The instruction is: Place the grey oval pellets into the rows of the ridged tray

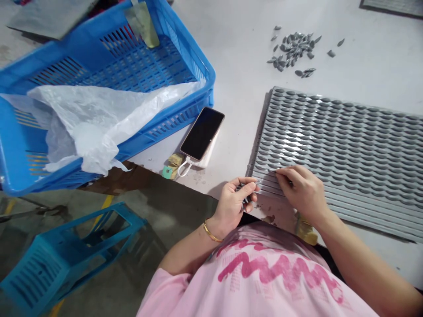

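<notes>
- Blue plastic crate sat at the far left, overhanging the edge of the counter, with a crumpled white plastic bag spilling across it.
- Below it, a teal plastic crate lay at an angle on the concrete floor.
- Further right, a dark-screened smartphone rested on a white power bank, with a white cable looping from them.
- The person's left hand, a gold bangle at its wrist, had its fingers curled firmly around a few small grey pieces, close beside the sheet's corner.
- The right hand reached to the near-left part of the ribbed grey sheet, its fingers bent down onto a row; whether they pinched a piece, nobody could have told from where they sat.
- That sheet lay flat on the counter, right of the hands, its rows packed with almond-shaped pieces, and a loose heap of grey pieces sat beyond it.
- The step in hand looked like close work along the sheet's near rows, and the next move seemed to call for careful placing at that row, with the left hand's pieces kept ready.
</notes>
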A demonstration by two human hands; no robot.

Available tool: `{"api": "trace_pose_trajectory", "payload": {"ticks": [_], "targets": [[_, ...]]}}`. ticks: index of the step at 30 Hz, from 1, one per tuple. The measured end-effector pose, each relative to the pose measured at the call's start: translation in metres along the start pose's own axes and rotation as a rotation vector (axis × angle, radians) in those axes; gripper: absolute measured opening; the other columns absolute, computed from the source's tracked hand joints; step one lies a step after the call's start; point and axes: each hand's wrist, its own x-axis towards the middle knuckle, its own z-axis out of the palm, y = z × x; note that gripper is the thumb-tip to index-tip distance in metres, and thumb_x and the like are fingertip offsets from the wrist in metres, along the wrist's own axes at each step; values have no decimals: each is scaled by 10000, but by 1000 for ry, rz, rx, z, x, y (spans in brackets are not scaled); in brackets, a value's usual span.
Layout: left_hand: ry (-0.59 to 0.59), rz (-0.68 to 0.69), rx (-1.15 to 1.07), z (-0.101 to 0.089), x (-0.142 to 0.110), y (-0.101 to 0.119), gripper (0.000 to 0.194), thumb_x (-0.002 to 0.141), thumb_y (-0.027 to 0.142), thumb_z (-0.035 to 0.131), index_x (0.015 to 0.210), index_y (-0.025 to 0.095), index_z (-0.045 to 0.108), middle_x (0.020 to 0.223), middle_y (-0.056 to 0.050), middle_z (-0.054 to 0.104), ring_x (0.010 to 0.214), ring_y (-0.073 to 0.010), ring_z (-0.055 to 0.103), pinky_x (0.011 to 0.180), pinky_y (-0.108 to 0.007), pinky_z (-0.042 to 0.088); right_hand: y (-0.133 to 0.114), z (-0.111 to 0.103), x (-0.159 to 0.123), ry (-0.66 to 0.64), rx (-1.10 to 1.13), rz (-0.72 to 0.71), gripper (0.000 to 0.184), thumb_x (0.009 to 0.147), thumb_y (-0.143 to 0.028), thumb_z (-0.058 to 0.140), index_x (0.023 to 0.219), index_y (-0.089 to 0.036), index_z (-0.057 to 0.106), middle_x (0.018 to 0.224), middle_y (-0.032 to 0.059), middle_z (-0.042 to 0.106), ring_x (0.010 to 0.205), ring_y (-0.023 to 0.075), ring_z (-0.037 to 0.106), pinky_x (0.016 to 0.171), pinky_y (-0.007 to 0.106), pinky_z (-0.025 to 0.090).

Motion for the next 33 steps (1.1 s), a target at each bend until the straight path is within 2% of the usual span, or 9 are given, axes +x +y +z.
{"api": "trace_pose_trajectory", "payload": {"ticks": [7,13,19,26,33], "targets": [[-2,-17,30,3,0,1,299,714,285,815,943,135,696,815,-40,671,599,-70,536,409,-172,298,-1,-1,1,-32,-28,14,156,964,-236,536,906,-212,680,858,40,701,767,172,636,637,286,434],[-4,-20,25,5,0,0,300,720,287,811,949,132,694,804,-30,650,600,-71,538,406,-172,301,-1,-2,5,-40,-61,4,162,968,-280,555,1010,-202,691,856,33,704,740,161,642,596,281,403],[0,-11,16,4,0,-2,295,723,293,810,942,135,693,791,-25,644,593,-67,533,405,-168,298,0,-2,7,-45,-95,-45,190,982,-256,526,917,-199,695,829,30,699,756,152,649,612,274,413],[3,-10,8,4,1,-2,319,710,309,820,942,132,691,787,-26,642,586,-70,535,399,-169,297,0,-1,9,-70,-86,20,233,988,-294,505,910,-194,700,811,40,685,715,148,633,543,275,352],[-3,-5,2,3,1,-3,286,730,291,800,939,130,689,782,-27,636,587,-71,533,393,-166,300,-1,0,8,-69,-81,30,224,992,-285,495,914,-190,683,848,45,693,703,152,614,566,279,349]]}}
